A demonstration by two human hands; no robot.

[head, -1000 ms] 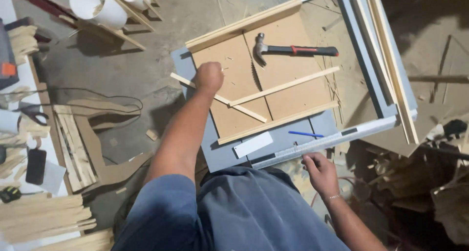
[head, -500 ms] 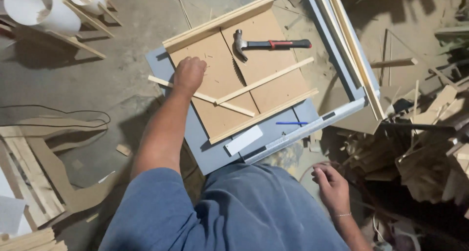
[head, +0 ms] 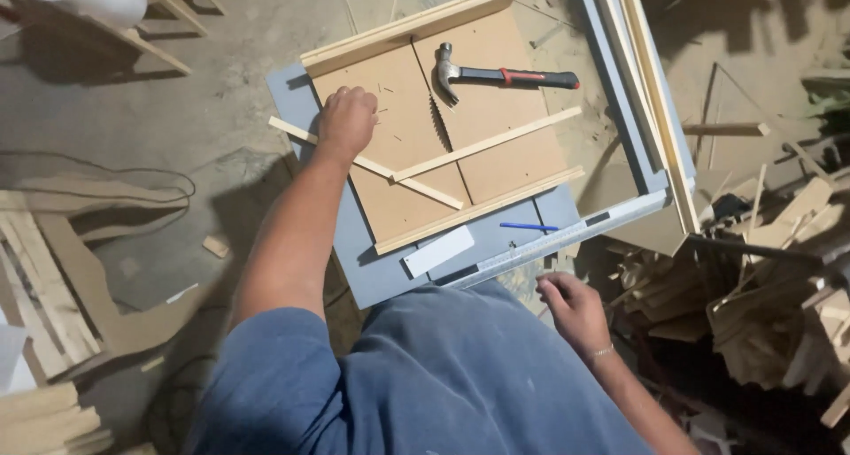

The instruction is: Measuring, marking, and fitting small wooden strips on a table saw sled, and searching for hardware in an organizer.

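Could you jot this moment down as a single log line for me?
left hand: resting on thin wood strip | right hand: empty, below table edge | hammer: lying on board | blue pen: on grey table

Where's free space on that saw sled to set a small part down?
Free: board between hammer and upper diagonal strip; also the wedge below that strip, down to the front rail. Left half is crowded: left hand on the thin strip, loose nails, saw blade in the middle.
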